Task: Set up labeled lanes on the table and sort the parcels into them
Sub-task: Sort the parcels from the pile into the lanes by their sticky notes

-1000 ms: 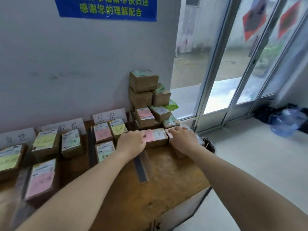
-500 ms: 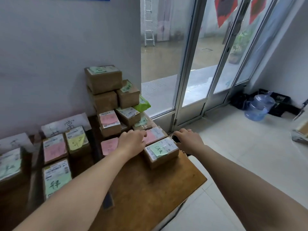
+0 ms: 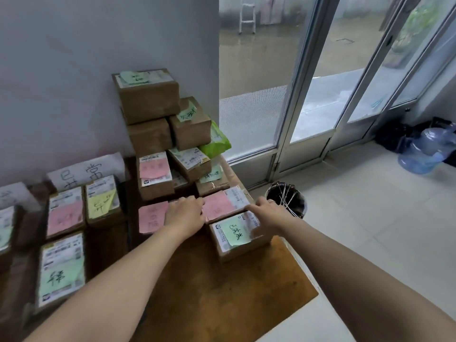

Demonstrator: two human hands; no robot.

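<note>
Evidently sorting is under way: the pink-note parcel (image 3: 222,206) lies by the table's (image 3: 222,292) right edge, the left hand (image 3: 185,215) curled over its left end, the right hand (image 3: 267,213) touching its right end, grip unclear. Next it probably needs lifting leftward to a lane; the green-note parcel (image 3: 234,234) abuts its front, and the stack (image 3: 153,102) crowds the back-right corner.
</note>
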